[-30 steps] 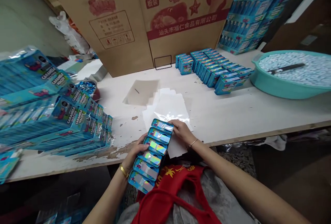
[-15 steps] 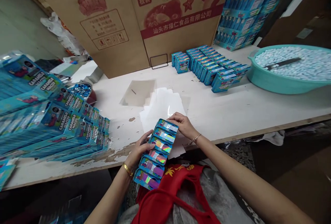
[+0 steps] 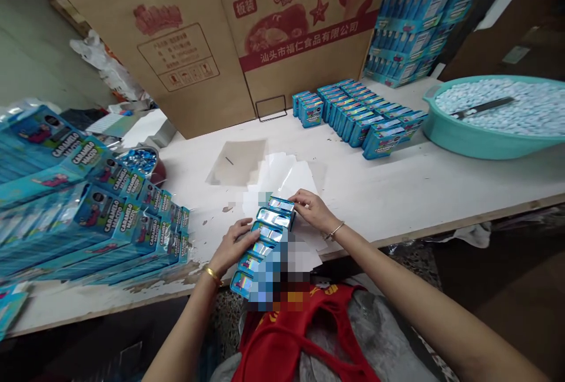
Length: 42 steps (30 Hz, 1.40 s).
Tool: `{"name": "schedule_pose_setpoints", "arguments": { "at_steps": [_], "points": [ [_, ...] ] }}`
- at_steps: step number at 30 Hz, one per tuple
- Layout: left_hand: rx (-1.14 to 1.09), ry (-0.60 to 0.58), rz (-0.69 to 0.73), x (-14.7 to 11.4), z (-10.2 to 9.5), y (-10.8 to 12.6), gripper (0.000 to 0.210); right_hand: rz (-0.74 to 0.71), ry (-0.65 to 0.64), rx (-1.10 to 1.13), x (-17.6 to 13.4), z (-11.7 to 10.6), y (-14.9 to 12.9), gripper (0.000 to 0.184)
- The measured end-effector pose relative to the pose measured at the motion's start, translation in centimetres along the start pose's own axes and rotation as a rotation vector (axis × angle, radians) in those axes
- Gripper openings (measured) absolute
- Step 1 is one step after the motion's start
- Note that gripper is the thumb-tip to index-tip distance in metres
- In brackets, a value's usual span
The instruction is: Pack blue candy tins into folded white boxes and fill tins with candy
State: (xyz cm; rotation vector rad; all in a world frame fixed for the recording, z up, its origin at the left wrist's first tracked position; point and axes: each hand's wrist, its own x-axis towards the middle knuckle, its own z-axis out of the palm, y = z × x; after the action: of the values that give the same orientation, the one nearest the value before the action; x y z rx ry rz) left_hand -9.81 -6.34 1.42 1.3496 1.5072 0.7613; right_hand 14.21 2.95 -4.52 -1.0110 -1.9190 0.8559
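A slanting row of small blue candy tins (image 3: 270,233) with shiny tops lies over the front of the table, its lower right part blurred by blocks of pixels. My left hand (image 3: 233,245) grips the row's left side, thumb on the edge of a middle tin and fingers curled along the side. At the far end, my right hand (image 3: 314,212) has its fingers closed on the right end of the top tin. White paper sheets (image 3: 304,179) lie fanned out beneath and beyond the row.
Blue candy boxes (image 3: 119,217) are stacked at left, near a bowl of blue wrapped pieces (image 3: 140,161). Rows of blue packets (image 3: 353,112) stand at back right, beside a teal tub (image 3: 477,143) of pale candies. A large carton (image 3: 207,99) and a wire frame (image 3: 271,108) are behind.
The row of tins has shifted slightly left and tilted, so its tops reflect light differently. My left hand has moved a little left with its fingers less over the tins.
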Motion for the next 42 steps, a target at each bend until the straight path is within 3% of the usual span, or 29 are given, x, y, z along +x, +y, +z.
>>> {"name": "schedule_pose_setpoints", "arguments": {
  "at_steps": [5,8,11,17,26,32,38,42],
  "points": [
    [0.467,0.129,0.381,3.2,-1.5,-0.2,0.039,-0.007,0.016,-0.263,-2.5,-0.1,-1.2,0.039],
    [0.816,0.102,0.515,6.3,-0.7,0.2,0.048,0.021,0.046,-0.416,-3.5,0.0,-1.8,0.027],
    [0.948,0.11,0.533,8.8,0.4,0.7,0.02,0.054,0.12,-0.529,-3.2,0.2,-2.4,0.018],
    [0.899,0.202,0.518,9.6,0.4,1.4,0.024,0.056,0.256,-0.617,-1.9,0.5,-4.1,0.021],
    [0.818,0.072,0.437,9.8,-0.7,2.5,0.029,0.002,0.248,-0.624,-2.0,0.2,-5.9,0.022],
    [0.938,0.095,0.539,8.7,-0.7,3.8,0.035,-0.048,0.23,-0.653,-2.3,0.0,-6.3,0.023],
    [0.949,0.125,0.587,7.8,-0.6,2.5,0.034,-0.116,0.224,-0.755,-3.7,1.0,-6.3,0.025],
    [0.841,0.181,0.654,8.1,-0.7,1.7,0.033,-0.066,0.262,-0.724,-3.3,1.2,-6.4,0.023]
  ]
}}
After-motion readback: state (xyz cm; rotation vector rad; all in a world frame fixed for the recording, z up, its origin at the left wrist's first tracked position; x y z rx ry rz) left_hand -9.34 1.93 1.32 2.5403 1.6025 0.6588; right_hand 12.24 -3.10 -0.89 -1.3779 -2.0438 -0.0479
